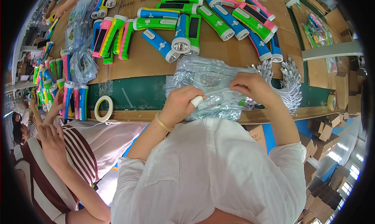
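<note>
A pile of clear plastic bags [209, 73] lies in front of me at the table's near edge. My left hand [180, 103] is closed on the near left part of a bag, a white wrap round one of its digits. On the bags' right side my right hand [252, 86] pinches a fold of plastic between thumb and fingers. Just beyond the right hand are bundles of white charging cables [289, 87], partly hidden by my forearm. Blue, green, pink and yellow flashlights [181, 34] with white heads lie beyond the bags.
A roll of white tape [103, 108] rests on the green tabletop [146, 92] to the left. More bags [82, 44] and upright flashlights [67, 97] are further left, beside a co-worker in a striped top [39, 177]. Cardboard boxes [324, 142] are stacked at the right.
</note>
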A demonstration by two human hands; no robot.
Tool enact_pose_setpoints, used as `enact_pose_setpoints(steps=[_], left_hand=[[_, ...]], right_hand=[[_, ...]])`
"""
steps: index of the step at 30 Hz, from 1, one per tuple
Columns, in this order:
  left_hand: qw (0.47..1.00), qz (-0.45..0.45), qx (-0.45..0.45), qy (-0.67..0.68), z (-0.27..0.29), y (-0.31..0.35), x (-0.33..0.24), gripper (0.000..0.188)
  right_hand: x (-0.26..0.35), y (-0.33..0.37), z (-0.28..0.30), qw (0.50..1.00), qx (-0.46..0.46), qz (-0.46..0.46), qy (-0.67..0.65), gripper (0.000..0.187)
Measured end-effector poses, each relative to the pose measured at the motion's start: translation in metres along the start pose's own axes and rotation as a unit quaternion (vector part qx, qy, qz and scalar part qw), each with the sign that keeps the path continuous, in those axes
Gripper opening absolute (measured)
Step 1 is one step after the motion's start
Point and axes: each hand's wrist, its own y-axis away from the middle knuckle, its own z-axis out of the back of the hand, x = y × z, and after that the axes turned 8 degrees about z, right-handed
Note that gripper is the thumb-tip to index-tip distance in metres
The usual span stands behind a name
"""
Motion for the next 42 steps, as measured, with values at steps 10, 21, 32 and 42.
enact_pose_setpoints(steps=[10, 21, 32, 42], left_hand=[[0.969, -0.205, 0.139, -0.003, -0.012, -0.003, -0.017, 0.033], [0.982, -0.159, 0.102, 0.018, -0.014, -0.006, -0.014, 0.022], [0.985, -0.155, 0.077, 0.019, -0.02, -0.011, -0.002, 0.022], [0.986, -0.142, 0.058, 0.057, -0.036, -0.004, -0.004, 0.019]], right_hand=[[-0.093, -0.014, 0.088, 0.888, -0.326, -0.053, 0.322, 0.051], [-0.081, -0.003, 0.081, 0.937, -0.272, -0.123, 0.181, 0.057], [0.047, 0.029, 0.091, 0.952, 0.057, -0.218, -0.206, 0.054], [0.035, 0.02, -0.009, 0.952, -0.05, -0.118, -0.278, 0.048]])
